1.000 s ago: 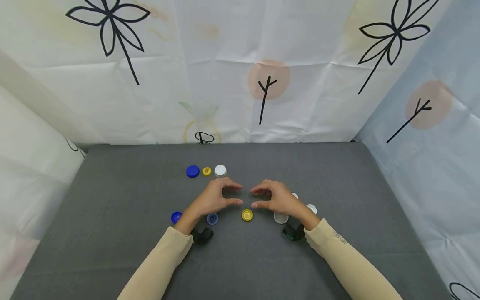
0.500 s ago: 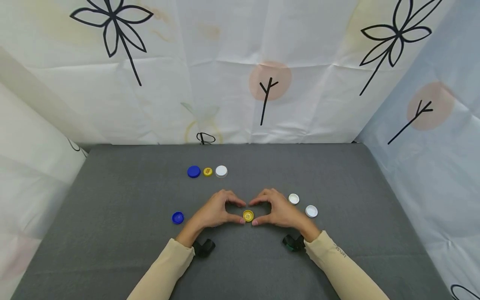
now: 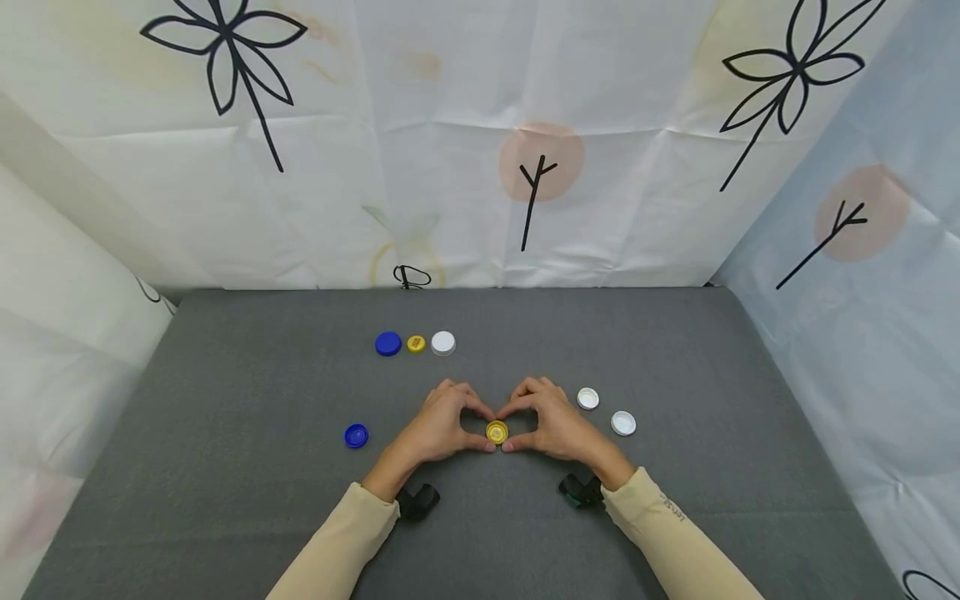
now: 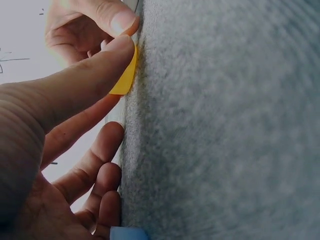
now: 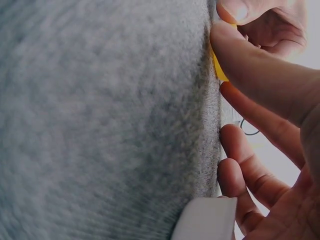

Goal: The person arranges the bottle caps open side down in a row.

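Observation:
A yellow bottle cap lies on the grey table, its hollow side up. Thumb and index finger of the left hand pinch it from its left side. From the other side the right hand pinches it the same way, so the thumbs sit at the near rim and the index fingertips meet at the far rim. In the left wrist view the cap's yellow edge shows past the thumb. The right wrist view shows a yellow sliver of the cap. The remaining fingers curl with their tips down near the cloth.
A blue cap, a small yellow cap and a white cap stand in a row farther back. Another blue cap lies left. Two white caps lie right. A pale blue piece sits under the left hand.
Both hands have come down toward me and closed in on the yellow cap from either side. Fingertips that stood apart now pinch its rim. The hands cover two caps seen earlier.

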Motion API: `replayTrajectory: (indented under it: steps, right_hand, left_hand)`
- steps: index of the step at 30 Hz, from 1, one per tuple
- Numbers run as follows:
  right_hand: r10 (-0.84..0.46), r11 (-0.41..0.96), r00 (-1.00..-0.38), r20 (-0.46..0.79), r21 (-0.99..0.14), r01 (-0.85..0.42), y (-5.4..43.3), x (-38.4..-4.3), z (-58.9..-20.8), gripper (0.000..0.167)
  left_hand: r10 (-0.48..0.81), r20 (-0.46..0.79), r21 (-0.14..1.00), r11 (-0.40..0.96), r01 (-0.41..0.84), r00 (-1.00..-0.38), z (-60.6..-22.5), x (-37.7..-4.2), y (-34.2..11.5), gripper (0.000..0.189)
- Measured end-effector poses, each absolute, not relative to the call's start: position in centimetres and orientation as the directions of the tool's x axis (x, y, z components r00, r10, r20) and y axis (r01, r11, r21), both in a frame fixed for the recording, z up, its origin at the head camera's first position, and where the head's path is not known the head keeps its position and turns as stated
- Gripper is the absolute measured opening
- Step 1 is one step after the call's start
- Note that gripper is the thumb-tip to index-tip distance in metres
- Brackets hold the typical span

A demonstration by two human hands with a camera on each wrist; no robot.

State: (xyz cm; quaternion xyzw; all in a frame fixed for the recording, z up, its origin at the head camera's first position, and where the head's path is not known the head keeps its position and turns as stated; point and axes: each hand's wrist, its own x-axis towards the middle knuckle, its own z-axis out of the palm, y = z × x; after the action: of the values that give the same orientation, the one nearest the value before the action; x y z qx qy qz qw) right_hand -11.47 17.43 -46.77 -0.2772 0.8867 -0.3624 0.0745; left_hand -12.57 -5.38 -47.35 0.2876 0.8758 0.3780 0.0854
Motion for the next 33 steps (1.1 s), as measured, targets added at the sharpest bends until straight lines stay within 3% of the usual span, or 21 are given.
replayTrajectory:
  steps: [9, 25, 33]
  right_hand:
    - [-0.538, 0.564, -0.838, 0.090, -0.700, -0.438, 17.5, -11.5, -46.4, 0.030]
    - [-0.478, 0.446, -0.851, 0.217, -0.775, -0.448, 17.3, -11.9, -45.0, 0.034]
    - [-0.434, 0.382, -0.860, 0.270, -0.809, -0.447, 17.4, -12.0, -44.6, 0.035]
  left_hand:
    - [0.552, 0.073, 0.758, 0.510, 0.406, -0.831, -47.0, -12.7, -5.4, 0.027]
    - [0.502, 0.127, 0.808, 0.448, 0.383, -0.856, -45.1, -12.9, -5.9, 0.027]
    - [0.503, 0.129, 0.910, 0.282, 0.303, -0.855, -44.5, -13.7, -6.4, 0.027]
